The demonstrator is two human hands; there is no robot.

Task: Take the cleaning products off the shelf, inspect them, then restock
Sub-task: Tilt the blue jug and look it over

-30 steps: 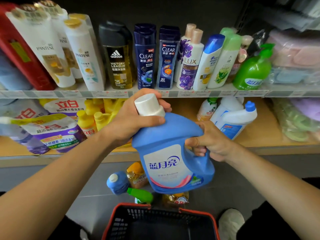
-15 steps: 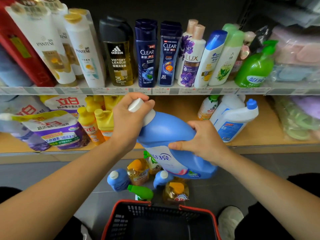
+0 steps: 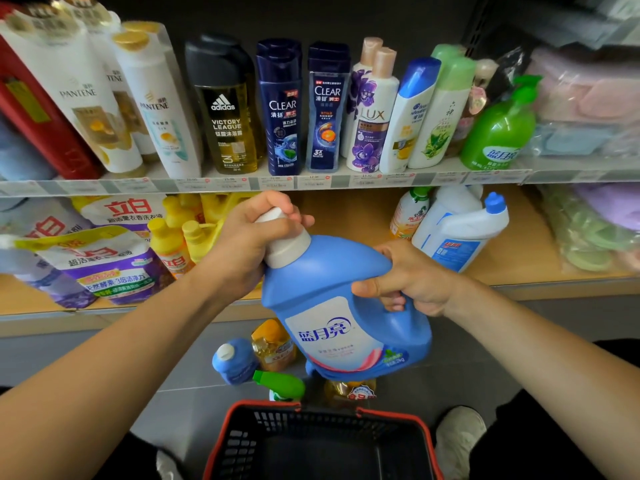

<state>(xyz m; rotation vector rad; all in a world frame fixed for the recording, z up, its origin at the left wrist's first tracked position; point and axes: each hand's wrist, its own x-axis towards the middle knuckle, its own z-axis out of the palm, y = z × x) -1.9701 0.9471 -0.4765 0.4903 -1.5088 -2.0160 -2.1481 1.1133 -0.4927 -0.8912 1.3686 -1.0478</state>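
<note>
A big blue detergent jug [image 3: 332, 306] with a white cap and a white label hangs in front of the lower shelf [image 3: 540, 271], its label facing me. My left hand [image 3: 249, 244] grips the white cap from above. My right hand [image 3: 412, 282] curls round the jug's handle on its right side. On the floor below stand a small blue bottle [image 3: 232, 360], two amber bottles [image 3: 273, 344] and a green-topped spray bottle [image 3: 280, 384].
A red-rimmed black basket [image 3: 311, 441] sits at my feet. The lower shelf holds detergent pouches [image 3: 104, 265], yellow bottles [image 3: 180, 237] and a white toilet cleaner [image 3: 457, 230]. The upper shelf carries shampoo bottles [image 3: 280, 109] and a green pump bottle [image 3: 498, 129].
The jug was laid flatter half a second ago, its label turned down; now it is swung more upright, label towards me. Both hands keep their hold on cap and handle.
</note>
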